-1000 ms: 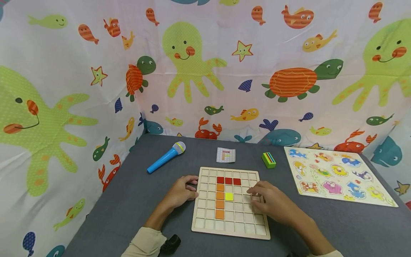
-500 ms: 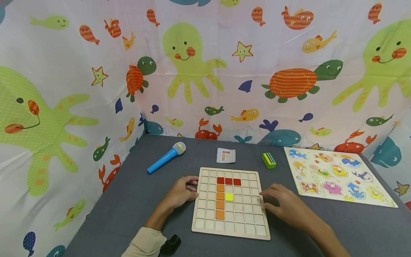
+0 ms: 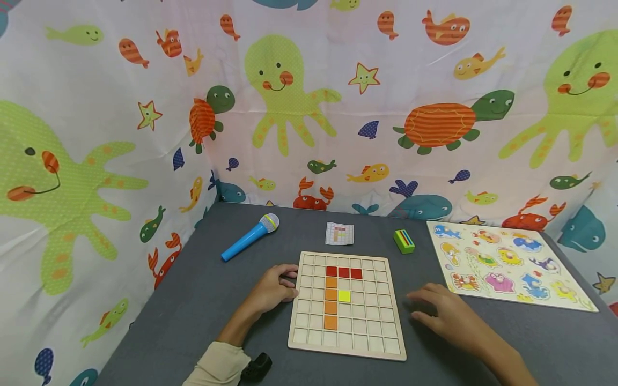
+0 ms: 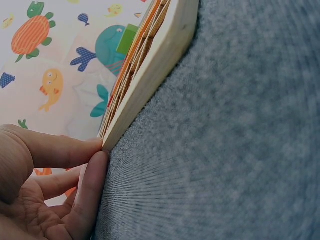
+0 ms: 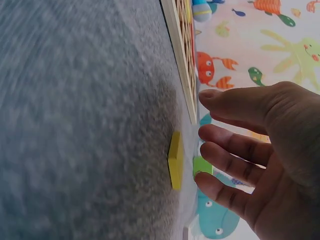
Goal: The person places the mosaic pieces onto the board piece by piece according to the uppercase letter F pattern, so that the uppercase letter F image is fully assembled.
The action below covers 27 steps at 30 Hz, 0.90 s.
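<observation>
A wooden grid board [image 3: 357,346] lies in front of me in the head view. It carries a row of red tiles [image 3: 344,273], a column of orange tiles [image 3: 330,307] and one yellow tile [image 3: 344,296]. My left hand [image 3: 270,291] rests its thumb and fingertips against the board's left edge, as the left wrist view also shows. Right of the board, my right hand [image 3: 449,316] hovers low over the table, fingers loosely bent and holding nothing. Beneath it in the right wrist view a yellow piece [image 5: 175,161] lies on the table; the hand covers that spot in the head view.
Behind the board lie a small pattern card [image 3: 340,234] and a green box [image 3: 404,241] with coloured stripes. A blue toy microphone [image 3: 251,236] is at back left. To the right is a sea-animal puzzle board [image 3: 512,265]. A fish-print curtain [image 3: 309,107] backs the table.
My right hand has moved from over the board's right side to the right, off the board and onto the table area beside it. My left hand has stayed at the left edge.
</observation>
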Each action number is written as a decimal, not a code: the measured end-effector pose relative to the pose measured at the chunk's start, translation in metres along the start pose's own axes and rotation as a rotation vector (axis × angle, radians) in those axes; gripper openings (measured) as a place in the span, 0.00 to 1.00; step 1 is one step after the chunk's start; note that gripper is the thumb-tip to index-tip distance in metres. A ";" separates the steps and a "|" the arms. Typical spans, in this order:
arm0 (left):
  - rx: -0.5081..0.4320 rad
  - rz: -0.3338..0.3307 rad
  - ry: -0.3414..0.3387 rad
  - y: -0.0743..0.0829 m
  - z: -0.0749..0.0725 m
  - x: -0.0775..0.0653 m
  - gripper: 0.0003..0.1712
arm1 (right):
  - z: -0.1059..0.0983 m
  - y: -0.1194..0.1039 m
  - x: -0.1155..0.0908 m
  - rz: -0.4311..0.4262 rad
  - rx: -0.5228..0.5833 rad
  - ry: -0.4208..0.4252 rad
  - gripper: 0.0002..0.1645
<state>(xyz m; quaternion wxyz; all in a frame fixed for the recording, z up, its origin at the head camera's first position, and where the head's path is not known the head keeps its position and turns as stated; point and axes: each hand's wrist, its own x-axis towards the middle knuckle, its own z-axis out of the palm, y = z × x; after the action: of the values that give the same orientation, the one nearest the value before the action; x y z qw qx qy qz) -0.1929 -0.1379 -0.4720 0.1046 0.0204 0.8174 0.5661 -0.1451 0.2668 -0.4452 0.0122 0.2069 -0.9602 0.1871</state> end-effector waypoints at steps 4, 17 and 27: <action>-0.012 -0.003 0.000 0.001 0.000 -0.001 0.35 | -0.002 0.005 -0.002 0.055 0.026 -0.049 0.20; -0.024 0.005 0.000 0.001 0.000 -0.002 0.36 | -0.007 0.021 -0.012 0.087 0.017 -0.066 0.23; -0.011 0.004 -0.004 0.000 0.000 -0.001 0.35 | -0.007 0.027 -0.018 0.089 0.059 -0.111 0.25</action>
<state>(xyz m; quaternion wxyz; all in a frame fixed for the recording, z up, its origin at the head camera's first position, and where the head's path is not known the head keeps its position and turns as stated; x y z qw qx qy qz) -0.1920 -0.1378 -0.4724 0.1050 0.0227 0.8141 0.5706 -0.1397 0.2995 -0.4497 -0.0557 0.1743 -0.9618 0.2037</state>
